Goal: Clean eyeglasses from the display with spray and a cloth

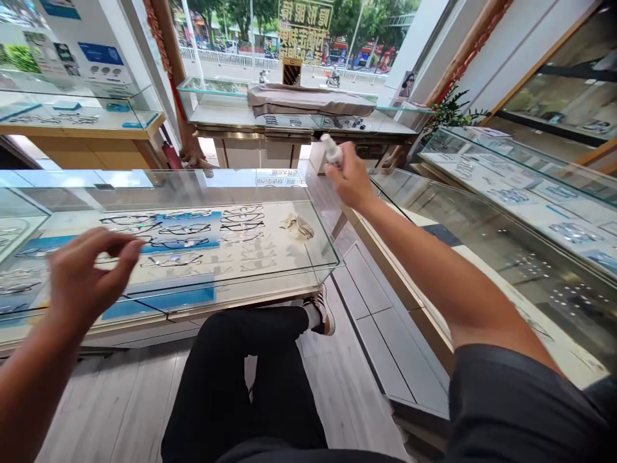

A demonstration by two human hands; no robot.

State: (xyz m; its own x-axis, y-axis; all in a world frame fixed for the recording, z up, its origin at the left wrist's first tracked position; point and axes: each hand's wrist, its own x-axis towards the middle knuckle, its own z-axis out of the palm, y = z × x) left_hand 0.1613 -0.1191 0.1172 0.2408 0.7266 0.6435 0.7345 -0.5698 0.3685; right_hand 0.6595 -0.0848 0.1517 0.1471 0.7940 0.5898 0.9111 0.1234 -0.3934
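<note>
In my right hand (351, 173) is a small spray bottle (331, 150) with a white nozzle, held out at arm's length beyond the right end of the glass display case (270, 276). Fingers wrap round its body and hide most of it. On the left, my left hand (91, 270) hovers over the same case, its fingers loosely bent, with nothing visible in it. A crumpled beige cloth (297, 226) lies at the case's right end, apart from both hands. Rows of eyeglasses (186, 229) show through the glass, some over blue panels.
A second glass case (434, 225) runs along the right, under my outstretched arm. Another case with a draped cover (308, 101) stands by the window. A plant (450, 109) is at the back right. My crossed legs (250, 379) are below the front case.
</note>
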